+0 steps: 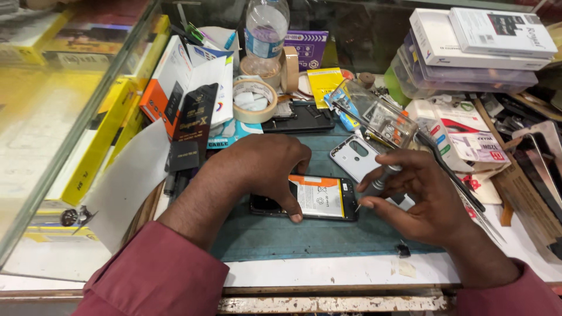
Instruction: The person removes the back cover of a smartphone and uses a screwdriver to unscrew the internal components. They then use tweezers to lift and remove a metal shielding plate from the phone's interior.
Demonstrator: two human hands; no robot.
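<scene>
An opened smartphone (pixel 328 199) lies flat on a teal work mat (pixel 328 237), its white and orange battery showing. My left hand (pixel 257 169) rests over the phone's left half, fingertips pressing it down at the lower edge. My right hand (pixel 421 199) grips a thin metal screwdriver (pixel 377 184) whose tip points at the phone's right edge. A light grey back cover (pixel 354 157) with a camera cut-out lies just behind the phone.
Rolls of tape (pixel 254 99), a plastic bottle (pixel 266 29), a clear parts box (pixel 380 117) and small packages crowd the back of the bench. Stacked boxes (pixel 468 47) sit at the right, tweezers (pixel 486 219) near my right wrist, a glass case (pixel 58 117) at the left.
</scene>
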